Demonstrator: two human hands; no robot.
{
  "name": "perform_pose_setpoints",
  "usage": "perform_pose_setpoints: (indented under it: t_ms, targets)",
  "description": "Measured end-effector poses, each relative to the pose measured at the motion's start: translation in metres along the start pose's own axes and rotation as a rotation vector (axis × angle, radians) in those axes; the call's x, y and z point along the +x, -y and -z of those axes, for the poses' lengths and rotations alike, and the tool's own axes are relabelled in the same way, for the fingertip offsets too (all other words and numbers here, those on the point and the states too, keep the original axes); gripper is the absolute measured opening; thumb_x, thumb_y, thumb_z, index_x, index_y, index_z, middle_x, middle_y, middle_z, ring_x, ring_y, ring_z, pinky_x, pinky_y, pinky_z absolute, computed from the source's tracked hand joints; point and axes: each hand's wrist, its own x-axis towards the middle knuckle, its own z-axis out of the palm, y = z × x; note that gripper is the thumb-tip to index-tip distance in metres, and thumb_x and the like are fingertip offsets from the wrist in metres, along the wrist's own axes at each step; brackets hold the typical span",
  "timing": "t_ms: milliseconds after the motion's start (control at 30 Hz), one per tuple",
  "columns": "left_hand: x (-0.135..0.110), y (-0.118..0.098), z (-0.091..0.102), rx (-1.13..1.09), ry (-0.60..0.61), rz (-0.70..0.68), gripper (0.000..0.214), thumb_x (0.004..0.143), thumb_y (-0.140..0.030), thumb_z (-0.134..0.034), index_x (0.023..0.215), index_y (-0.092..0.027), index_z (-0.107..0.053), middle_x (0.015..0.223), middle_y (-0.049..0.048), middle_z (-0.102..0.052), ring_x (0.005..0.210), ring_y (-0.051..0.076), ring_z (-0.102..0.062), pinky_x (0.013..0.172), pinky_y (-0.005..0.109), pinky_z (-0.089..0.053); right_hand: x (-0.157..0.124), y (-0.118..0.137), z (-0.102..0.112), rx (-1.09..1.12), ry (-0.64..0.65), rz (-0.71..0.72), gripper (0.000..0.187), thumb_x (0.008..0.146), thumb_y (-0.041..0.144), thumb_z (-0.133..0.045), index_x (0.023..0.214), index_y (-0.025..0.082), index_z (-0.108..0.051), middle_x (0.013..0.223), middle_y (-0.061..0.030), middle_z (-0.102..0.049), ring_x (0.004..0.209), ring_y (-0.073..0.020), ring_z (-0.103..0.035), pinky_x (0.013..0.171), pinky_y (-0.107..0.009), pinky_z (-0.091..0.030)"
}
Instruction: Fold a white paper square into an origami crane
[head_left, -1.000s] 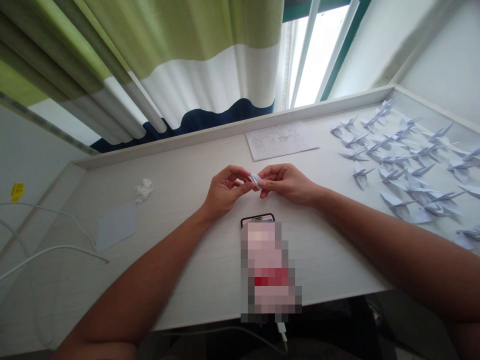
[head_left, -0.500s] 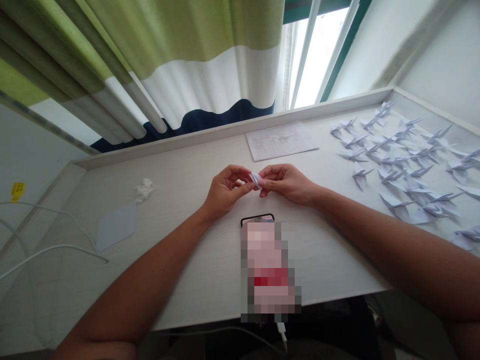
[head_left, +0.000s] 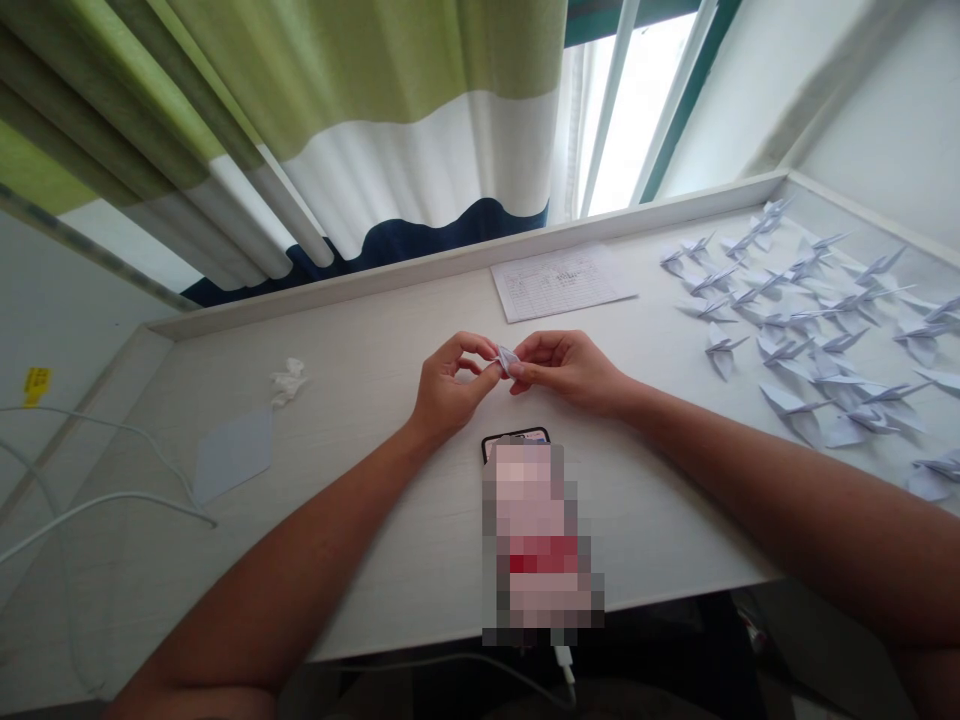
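Observation:
Between my two hands, above the middle of the desk, is a small folded piece of white paper [head_left: 508,359]. My left hand [head_left: 459,378] pinches its left end between thumb and forefinger. The thumb and fingers of my right hand [head_left: 564,368] grip the other side, hiding part of the folds. Just below my hands lies a phone [head_left: 516,436], its screen pixelated and a white cable plugged into its lower end. Several white folded paper cranes [head_left: 787,350] stand spread over the right side of the desk.
A printed sheet of paper [head_left: 562,283] lies beyond my hands. To the left are a blank square of paper [head_left: 234,455], a crumpled tissue [head_left: 289,381] and white cables [head_left: 135,496]. A raised rim [head_left: 390,268] borders the desk [head_left: 360,350], with a striped curtain [head_left: 420,130] behind.
The folded paper has turned slightly and moved a little left between my fingers. My left fingertips have shifted their pinch on its left end. The other things lie as before.

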Motion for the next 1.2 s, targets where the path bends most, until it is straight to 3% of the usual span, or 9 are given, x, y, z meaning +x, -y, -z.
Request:
perform_pose_setpoints:
  t_ms: [233, 533, 800, 1200]
  targets:
    - [-0.002, -0.002, -0.001, 0.154, -0.037, -0.062, 0.014, 0.081, -0.016, -0.077, 0.086, -0.022, -0.065, 0.092, 0.0006, -0.076, 0.088, 0.016, -0.072, 0.074, 0.03, -0.053, 0.001, -0.002, -0.001, 0.024, 0.013, -0.01, 0.045, 0.07, 0.05, -0.097, 0.086, 0.017, -0.072, 0.083, -0.0038, -0.08, 0.078, -0.0184, -0.077, 0.08, -0.036, -0.063]
    - [-0.001, 0.003, 0.004, 0.212, -0.02, -0.132, 0.024, 0.082, -0.012, -0.077, 0.102, -0.024, -0.074, 0.095, 0.0004, -0.079, 0.088, 0.017, -0.074, 0.077, 0.032, -0.056, 0.0, -0.003, 0.0, 0.0, 0.013, 0.006, 0.042, 0.071, 0.048, -0.096, 0.087, 0.017, -0.073, 0.084, -0.0035, -0.079, 0.081, -0.0185, -0.077, 0.082, -0.037, -0.064]
    - [-0.003, -0.002, 0.003, 0.238, -0.047, -0.182, 0.018, 0.087, -0.019, -0.081, 0.103, -0.026, -0.08, 0.098, 0.001, -0.082, 0.09, 0.017, -0.074, 0.082, 0.034, -0.057, 0.0, -0.001, 0.0, 0.013, 0.014, 0.001, 0.041, 0.072, 0.049, -0.096, 0.087, 0.018, -0.072, 0.086, -0.0043, -0.08, 0.082, -0.0188, -0.077, 0.082, -0.037, -0.064]
    - [-0.007, -0.007, -0.001, 0.278, -0.092, -0.168, 0.003, 0.09, -0.023, -0.077, 0.088, -0.023, -0.077, 0.097, 0.0026, -0.083, 0.093, 0.02, -0.078, 0.09, 0.037, -0.061, 0.0, -0.002, -0.003, 0.02, 0.01, 0.0, 0.043, 0.069, 0.049, -0.097, 0.084, 0.018, -0.071, 0.085, -0.004, -0.079, 0.081, -0.0192, -0.077, 0.079, -0.036, -0.064]
